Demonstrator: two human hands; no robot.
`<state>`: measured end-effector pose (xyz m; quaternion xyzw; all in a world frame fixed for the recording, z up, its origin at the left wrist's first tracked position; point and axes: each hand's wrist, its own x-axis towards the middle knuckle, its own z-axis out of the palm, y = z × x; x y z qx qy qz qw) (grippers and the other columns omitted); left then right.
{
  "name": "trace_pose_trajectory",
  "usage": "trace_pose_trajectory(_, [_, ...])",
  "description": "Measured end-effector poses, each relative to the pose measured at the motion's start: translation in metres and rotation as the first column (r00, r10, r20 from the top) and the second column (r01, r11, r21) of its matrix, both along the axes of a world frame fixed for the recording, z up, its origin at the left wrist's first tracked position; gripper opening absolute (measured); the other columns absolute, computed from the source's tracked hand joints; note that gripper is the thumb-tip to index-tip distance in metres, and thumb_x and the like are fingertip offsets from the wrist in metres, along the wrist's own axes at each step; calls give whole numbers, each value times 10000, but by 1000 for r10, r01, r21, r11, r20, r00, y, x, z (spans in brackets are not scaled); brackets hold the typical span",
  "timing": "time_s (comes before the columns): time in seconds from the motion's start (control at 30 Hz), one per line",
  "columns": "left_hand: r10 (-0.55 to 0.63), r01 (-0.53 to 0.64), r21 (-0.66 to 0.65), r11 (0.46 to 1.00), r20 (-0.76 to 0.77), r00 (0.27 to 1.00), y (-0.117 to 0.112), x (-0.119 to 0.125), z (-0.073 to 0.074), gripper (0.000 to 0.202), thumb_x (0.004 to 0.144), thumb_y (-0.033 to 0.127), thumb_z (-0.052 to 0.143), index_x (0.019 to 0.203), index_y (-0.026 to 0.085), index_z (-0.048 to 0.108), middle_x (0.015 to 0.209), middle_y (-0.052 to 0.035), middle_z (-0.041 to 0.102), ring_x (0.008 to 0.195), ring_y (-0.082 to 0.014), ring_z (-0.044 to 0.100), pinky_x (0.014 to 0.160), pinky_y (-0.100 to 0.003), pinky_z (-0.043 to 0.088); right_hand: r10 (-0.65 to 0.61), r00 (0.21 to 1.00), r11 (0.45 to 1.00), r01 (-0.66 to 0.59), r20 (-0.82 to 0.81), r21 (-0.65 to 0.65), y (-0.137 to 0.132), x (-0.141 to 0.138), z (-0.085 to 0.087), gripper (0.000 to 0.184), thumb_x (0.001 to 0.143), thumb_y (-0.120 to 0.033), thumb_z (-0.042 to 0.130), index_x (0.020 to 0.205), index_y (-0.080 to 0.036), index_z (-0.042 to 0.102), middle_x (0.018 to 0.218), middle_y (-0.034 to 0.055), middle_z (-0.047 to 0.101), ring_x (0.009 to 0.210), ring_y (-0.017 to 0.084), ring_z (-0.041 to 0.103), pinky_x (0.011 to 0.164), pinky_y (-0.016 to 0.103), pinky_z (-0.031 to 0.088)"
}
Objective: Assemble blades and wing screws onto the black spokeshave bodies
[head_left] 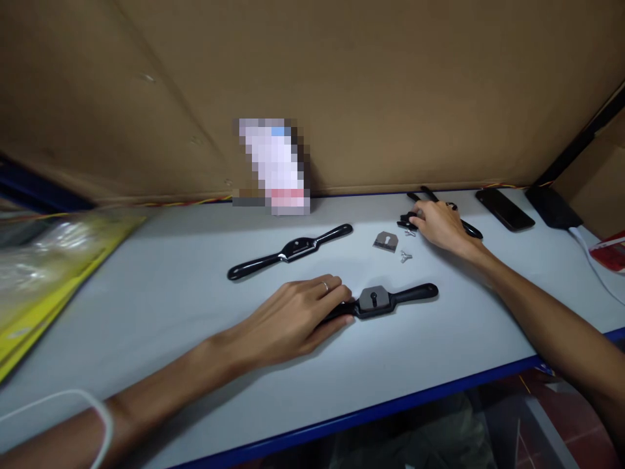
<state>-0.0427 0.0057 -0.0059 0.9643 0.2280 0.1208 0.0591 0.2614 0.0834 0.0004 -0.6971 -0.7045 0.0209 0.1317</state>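
Observation:
My left hand (310,312) is closed round the left handle of a black spokeshave (415,294) lying on the table. A grey blade (374,298) with a keyhole slot rests on the middle of its body. At the back right, my right hand (437,223) has its fingertips pinched at a small black piece (406,221); its exact shape is partly hidden. Near those fingers lie a loose slotted blade (386,241) and a silver thumbscrew (405,256). Another black spokeshave body (299,247), without a blade, lies behind my left hand.
Dark handles (472,229) lie partly under my right hand. Farther right are a phone (505,209) and a black device (554,207) with a white cable. A pixelated upright object (276,166) leans against the cardboard wall. Clear plastic packaging with yellow edging (73,267) lies left.

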Motion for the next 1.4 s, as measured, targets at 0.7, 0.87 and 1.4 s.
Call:
trace_pose_trajectory(0.7, [9, -10, -17, 1000, -41, 999, 0, -1, 0, 302, 1045, 382, 354, 1037, 174, 572, 873, -35, 604, 687, -152, 568, 613, -295, 473, 457, 755, 841, -539, -470, -47, -91, -60, 35, 144, 854, -161, 681, 714, -195, 684, 710, -19, 687, 650, 117, 559, 682, 274, 376])
trace_pose_trajectory(0.87, [17, -19, -27, 999, -43, 999, -1, -1, 0, 302, 1047, 387, 354, 1040, 174, 568, 885, -38, 608, 699, -151, 578, 627, -291, 477, 471, 745, 839, -544, -472, -23, -91, -59, 33, 136, 879, -197, 659, 750, -198, 702, 743, -13, 709, 669, 125, 581, 680, 274, 391])
trace_pose_trajectory(1.4, [-1, 1, -17, 1000, -7, 1000, 1, -3, -3, 250, 1043, 365, 382, 1067, 181, 549, 925, -46, 617, 747, -161, 607, 644, -306, 491, 212, 926, 949, -118, -314, 292, -54, -7, 49, 141, 835, -213, 641, 703, -216, 690, 651, 0, 658, 596, 153, 549, 598, 308, 373])
